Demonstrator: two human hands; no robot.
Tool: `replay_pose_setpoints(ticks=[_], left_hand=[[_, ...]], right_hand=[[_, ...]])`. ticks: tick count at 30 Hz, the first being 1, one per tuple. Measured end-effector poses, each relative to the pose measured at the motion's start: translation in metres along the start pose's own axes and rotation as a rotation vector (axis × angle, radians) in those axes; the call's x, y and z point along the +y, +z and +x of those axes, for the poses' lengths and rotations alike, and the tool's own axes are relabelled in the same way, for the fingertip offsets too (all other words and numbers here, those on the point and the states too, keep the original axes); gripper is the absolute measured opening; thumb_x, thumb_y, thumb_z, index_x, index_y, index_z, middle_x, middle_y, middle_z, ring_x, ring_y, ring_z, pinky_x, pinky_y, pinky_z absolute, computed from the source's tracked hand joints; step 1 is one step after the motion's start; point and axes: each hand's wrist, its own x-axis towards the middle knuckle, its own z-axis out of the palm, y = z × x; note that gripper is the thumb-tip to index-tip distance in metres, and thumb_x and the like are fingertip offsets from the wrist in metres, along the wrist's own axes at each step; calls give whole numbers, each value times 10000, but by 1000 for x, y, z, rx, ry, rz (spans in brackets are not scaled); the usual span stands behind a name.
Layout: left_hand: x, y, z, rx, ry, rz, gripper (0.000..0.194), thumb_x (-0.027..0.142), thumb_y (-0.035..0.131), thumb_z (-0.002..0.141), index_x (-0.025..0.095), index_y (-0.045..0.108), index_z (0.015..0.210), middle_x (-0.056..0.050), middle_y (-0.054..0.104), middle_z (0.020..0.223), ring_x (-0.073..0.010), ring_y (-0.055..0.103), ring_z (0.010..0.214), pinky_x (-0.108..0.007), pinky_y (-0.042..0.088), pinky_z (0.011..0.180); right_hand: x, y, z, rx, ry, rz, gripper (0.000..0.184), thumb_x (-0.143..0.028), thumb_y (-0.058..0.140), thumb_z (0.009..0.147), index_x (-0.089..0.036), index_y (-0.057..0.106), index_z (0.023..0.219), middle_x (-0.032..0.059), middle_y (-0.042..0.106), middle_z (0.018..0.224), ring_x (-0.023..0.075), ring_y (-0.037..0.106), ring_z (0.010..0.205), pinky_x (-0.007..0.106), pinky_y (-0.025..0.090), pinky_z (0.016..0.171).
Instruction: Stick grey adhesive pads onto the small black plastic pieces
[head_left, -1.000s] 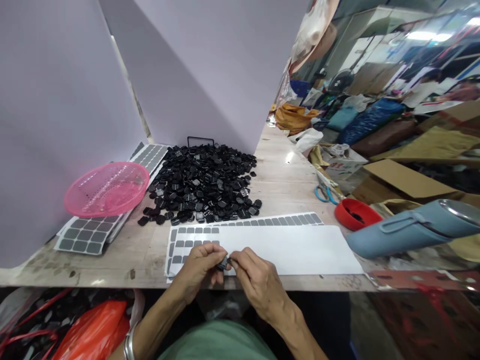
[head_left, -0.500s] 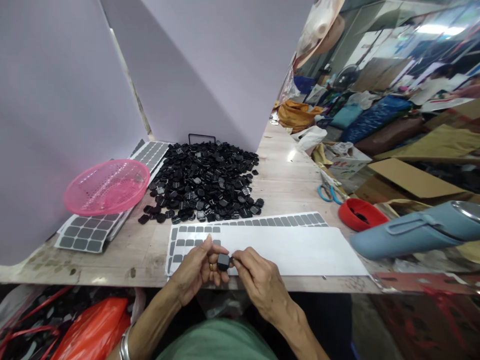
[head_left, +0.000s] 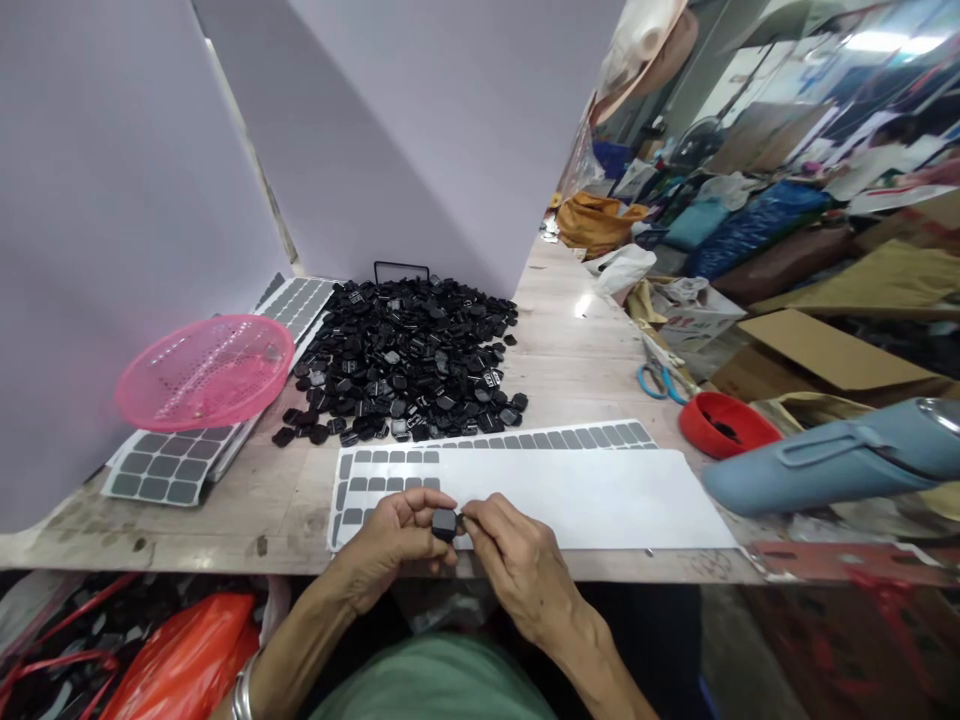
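My left hand (head_left: 401,535) is closed around a small black square piece (head_left: 444,524), with the thumb bent in beside it. From the other side my right hand (head_left: 517,555) pinches at the piece's right edge; its fingertips are pressed together there, and what exactly lies between them is too small to make out. Beneath both hands lies a white sheet of grey rounded-square stickers (head_left: 394,485), with its right part bare. Behind it is a large heap of small black pieces (head_left: 420,350).
A pink plastic basket (head_left: 206,395) rests on more sticker sheets (head_left: 161,480) at left. On the right are blue-handled scissors (head_left: 661,382), a red bowl (head_left: 697,440) with dark bits and a blue bottle (head_left: 825,455) lying tilted. Grey panels (head_left: 412,130) stand behind the heap.
My left thumb has come down from its raised position and now bends in beside the black piece. The right hand has stayed almost in place at the piece's edge.
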Motion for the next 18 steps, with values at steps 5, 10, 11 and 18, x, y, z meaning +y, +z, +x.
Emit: replay_pose_setpoints(ticks=[5, 10, 11, 18], left_hand=[[1, 0, -2, 8, -31, -1, 463, 92, 755, 564, 155, 601, 995, -57, 703, 884, -134, 662, 640, -200, 475, 554], [-4, -4, -1, -45, 0, -61, 381, 176, 764, 652, 144, 617, 1002, -55, 695, 811, -119, 644, 604, -187, 464, 535], [-5, -5, -1, -52, 12, -75, 353, 210, 755, 686, 137, 620, 1004, -59, 692, 782, -116, 638, 593, -187, 462, 531], [-9, -7, 2, -6, 5, -88, 291, 245, 762, 703, 126, 629, 933, -53, 678, 698, -116, 628, 537, -170, 440, 477]], right_hand=[[-2, -1, 0, 1, -7, -11, 259, -175, 340, 977, -181, 598, 989, 51, 590, 836, 154, 585, 706, 253, 453, 615], [-4, -2, 0, -5, -4, -26, 269, -175, 333, 977, -180, 601, 954, 47, 583, 815, 150, 583, 680, 248, 447, 593], [-4, -2, 0, -3, -8, -28, 265, -178, 336, 977, -181, 600, 955, 46, 582, 813, 150, 583, 681, 247, 448, 596], [-6, -1, -2, -37, -1, -42, 265, -178, 336, 978, -188, 600, 966, 42, 576, 804, 162, 574, 702, 268, 451, 639]])
